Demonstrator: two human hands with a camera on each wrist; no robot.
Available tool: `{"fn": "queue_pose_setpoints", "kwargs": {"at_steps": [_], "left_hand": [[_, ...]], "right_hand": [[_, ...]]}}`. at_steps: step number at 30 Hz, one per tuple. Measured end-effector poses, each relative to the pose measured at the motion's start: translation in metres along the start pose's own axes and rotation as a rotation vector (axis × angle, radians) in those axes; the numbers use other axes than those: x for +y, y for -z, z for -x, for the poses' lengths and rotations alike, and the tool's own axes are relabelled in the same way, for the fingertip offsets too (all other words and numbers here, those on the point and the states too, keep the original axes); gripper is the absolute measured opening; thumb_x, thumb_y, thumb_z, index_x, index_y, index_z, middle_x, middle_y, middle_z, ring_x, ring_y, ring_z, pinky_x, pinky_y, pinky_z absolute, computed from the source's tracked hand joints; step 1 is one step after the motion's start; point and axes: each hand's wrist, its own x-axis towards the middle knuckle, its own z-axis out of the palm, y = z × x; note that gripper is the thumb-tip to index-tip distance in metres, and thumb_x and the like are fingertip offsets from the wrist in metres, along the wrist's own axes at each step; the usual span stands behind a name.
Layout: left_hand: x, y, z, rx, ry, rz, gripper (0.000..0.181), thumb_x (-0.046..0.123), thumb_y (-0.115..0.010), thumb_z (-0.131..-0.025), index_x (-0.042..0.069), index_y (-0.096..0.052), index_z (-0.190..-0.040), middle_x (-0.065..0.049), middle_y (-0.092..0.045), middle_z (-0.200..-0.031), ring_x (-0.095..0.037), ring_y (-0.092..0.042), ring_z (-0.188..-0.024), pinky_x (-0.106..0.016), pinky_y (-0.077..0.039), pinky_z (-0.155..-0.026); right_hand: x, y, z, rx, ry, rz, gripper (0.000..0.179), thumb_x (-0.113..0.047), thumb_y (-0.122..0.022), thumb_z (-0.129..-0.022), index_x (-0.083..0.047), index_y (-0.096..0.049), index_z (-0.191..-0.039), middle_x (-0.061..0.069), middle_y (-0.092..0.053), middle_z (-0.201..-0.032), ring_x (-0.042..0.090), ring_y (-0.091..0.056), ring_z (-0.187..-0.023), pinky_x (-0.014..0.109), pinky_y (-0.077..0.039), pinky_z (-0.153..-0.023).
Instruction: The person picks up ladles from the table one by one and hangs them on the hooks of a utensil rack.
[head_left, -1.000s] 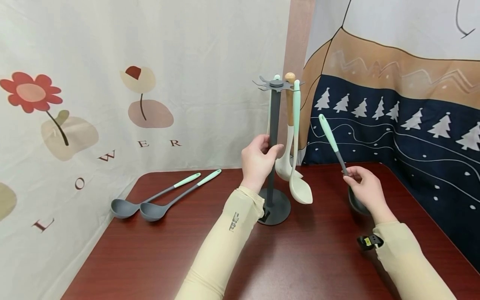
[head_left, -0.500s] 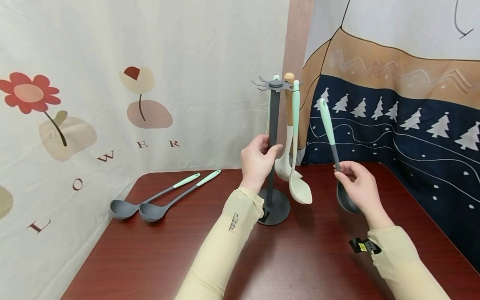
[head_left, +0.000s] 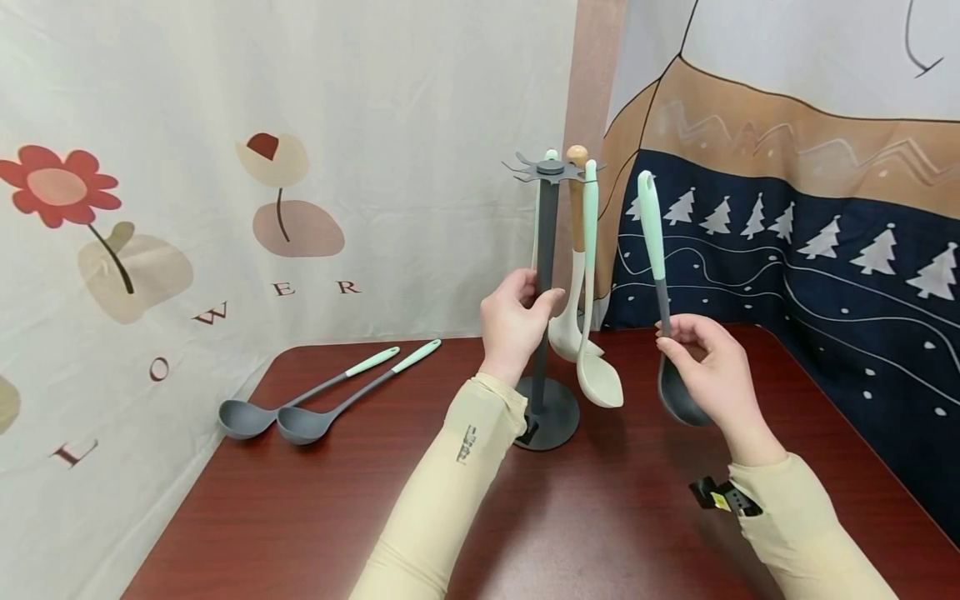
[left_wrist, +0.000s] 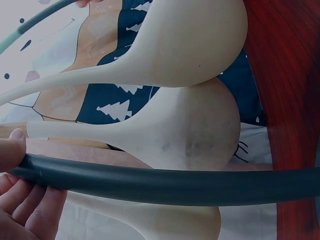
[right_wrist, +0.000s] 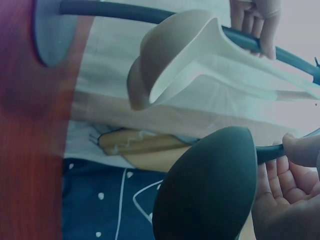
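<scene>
My left hand [head_left: 516, 321] grips the dark grey post of a utensil stand [head_left: 555, 417], thumb on one side and fingers on the other. From the stand's hooked top hang a cream ladle with a mint handle [head_left: 600, 382], a cream ladle with a wooden handle [head_left: 577, 200] and a third mint-handled utensil, partly hidden behind the post. To the right of the stand, my right hand [head_left: 716, 367] pinches a grey ladle [right_wrist: 207, 185] by its shaft. This ladle is nearly upright, bowl down and mint handle up, held above the table and apart from the stand.
Two grey ladles with mint handles, one nearer [head_left: 303, 425] and one farther [head_left: 246, 419], lie on the left of the dark red table [head_left: 300, 533]. A pale curtain [head_left: 420, 167] hangs behind, and a navy tree-patterned cloth [head_left: 825, 292] hangs at the right.
My right hand has lifted the grey ladle a little and brought it left toward the stand, turning it more upright. My left hand stays on the post.
</scene>
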Motion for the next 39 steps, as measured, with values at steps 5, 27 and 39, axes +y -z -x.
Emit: {"fn": "queue_pose_setpoints", "kwargs": {"at_steps": [5,27,39], "left_hand": [[0.0,0.0,0.0,-0.001,0.006,-0.005,0.024,0.021,-0.078,-0.086,0.009,-0.071,-0.106,-0.005,-0.074,-0.093,-0.013,-0.068,-0.083,-0.028,-0.054,-0.07],[0.001,0.002,0.0,-0.011,0.015,-0.007,0.024,0.022,-0.077,-0.087,0.009,-0.07,-0.107,-0.005,-0.074,-0.096,-0.013,-0.069,-0.085,-0.028,-0.054,-0.07],[0.0,0.001,0.0,-0.009,0.007,0.0,0.022,0.022,-0.077,-0.087,0.01,-0.07,-0.105,-0.004,-0.074,-0.094,-0.012,-0.068,-0.083,-0.028,-0.054,-0.067]], "right_hand": [[-0.009,-0.003,0.0,-0.02,0.003,-0.031,0.022,0.004,-0.07,-0.089,0.005,-0.067,-0.111,0.015,-0.067,-0.1,-0.003,-0.059,-0.082,0.008,-0.046,-0.079],[-0.039,-0.027,0.005,-0.097,-0.005,-0.123,0.018,0.002,-0.07,-0.09,0.005,-0.066,-0.107,0.015,-0.066,-0.095,0.006,-0.06,-0.078,0.013,-0.051,-0.075],[-0.044,-0.034,0.008,-0.105,-0.028,-0.169,0.017,0.004,-0.07,-0.089,0.004,-0.066,-0.105,0.015,-0.064,-0.091,0.008,-0.059,-0.077,0.013,-0.051,-0.072]]}}
